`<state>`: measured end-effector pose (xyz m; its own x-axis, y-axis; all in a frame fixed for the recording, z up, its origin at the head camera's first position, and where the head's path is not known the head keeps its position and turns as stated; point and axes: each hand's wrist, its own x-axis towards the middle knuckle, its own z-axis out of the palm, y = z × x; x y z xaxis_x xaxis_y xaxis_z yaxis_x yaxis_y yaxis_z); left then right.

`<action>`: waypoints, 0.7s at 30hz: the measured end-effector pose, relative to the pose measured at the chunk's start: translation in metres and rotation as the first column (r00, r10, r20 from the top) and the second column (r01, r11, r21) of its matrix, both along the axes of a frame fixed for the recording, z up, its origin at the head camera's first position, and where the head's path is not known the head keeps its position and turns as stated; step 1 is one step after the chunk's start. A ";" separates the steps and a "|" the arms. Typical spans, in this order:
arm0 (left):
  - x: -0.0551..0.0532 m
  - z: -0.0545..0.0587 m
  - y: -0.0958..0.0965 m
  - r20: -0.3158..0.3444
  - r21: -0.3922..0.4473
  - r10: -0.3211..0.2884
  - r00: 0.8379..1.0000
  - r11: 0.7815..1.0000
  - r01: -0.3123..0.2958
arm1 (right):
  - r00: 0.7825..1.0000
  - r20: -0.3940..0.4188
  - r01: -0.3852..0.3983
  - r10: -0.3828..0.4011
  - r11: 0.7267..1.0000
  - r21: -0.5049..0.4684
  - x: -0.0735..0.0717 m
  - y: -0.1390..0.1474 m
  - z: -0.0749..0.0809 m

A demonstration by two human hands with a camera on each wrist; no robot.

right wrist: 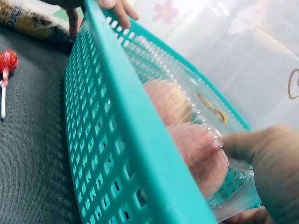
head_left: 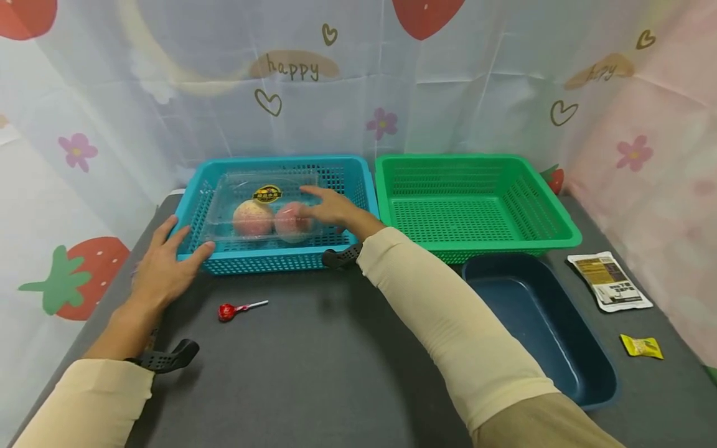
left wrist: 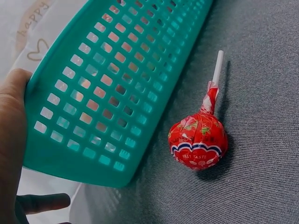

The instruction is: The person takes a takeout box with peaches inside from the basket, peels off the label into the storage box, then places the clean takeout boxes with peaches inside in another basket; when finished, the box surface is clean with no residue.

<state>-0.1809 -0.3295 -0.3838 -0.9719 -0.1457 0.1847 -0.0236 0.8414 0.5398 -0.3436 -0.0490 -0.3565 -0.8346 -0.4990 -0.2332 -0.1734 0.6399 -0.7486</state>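
A clear plastic fruit box (head_left: 224,221) with two peaches (head_left: 253,218) and a black-and-gold sticker lies in the blue basket (head_left: 274,256). At the basket's front left corner, my left hand (head_left: 168,264) grips the rim, fingers over the side and thumb on the front edge. My right hand (head_left: 336,208) reaches over the basket's right part, its extended index finger and thumb at the box's lid. Part of the right hand's fingers is hidden in the right wrist view. A red-wrapped lollipop (left wrist: 198,142) lies on the table in front of the basket.
A green basket (head_left: 476,246) stands right of the blue one, with a dark blue tray (head_left: 538,317) before it. Farther right lie a white-edged pouch (head_left: 609,281) and a yellow candy (head_left: 641,346). A brown printed package (right wrist: 35,25) appears near the left hand.
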 end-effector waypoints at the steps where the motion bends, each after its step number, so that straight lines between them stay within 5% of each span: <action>1: 0.000 0.000 0.000 -0.001 -0.001 0.001 1.000 1.000 -0.001 | 1.000 0.007 0.013 -0.013 1.000 -0.018 0.000 -0.001 0.000; 7: -0.001 0.000 -0.001 -0.002 -0.004 0.005 1.000 1.000 -0.005 | 0.992 0.074 0.113 -0.100 0.974 -0.197 0.003 -0.002 0.002; 12: -0.002 -0.001 0.000 -0.008 0.000 -0.002 1.000 1.000 0.002 | 0.981 0.146 0.181 -0.131 0.892 -0.415 0.006 0.004 0.007; 21: -0.001 -0.002 -0.001 -0.009 -0.005 0.001 1.000 1.000 -0.001 | 0.968 0.153 0.252 -0.200 0.811 -0.529 0.016 0.016 0.015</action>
<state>-0.1821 -0.3303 -0.3861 -0.9701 -0.1460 0.1941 -0.0199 0.8441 0.5358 -0.3272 -0.0331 -0.3414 -0.9290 -0.3655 -0.0587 0.0069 0.1415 -0.9899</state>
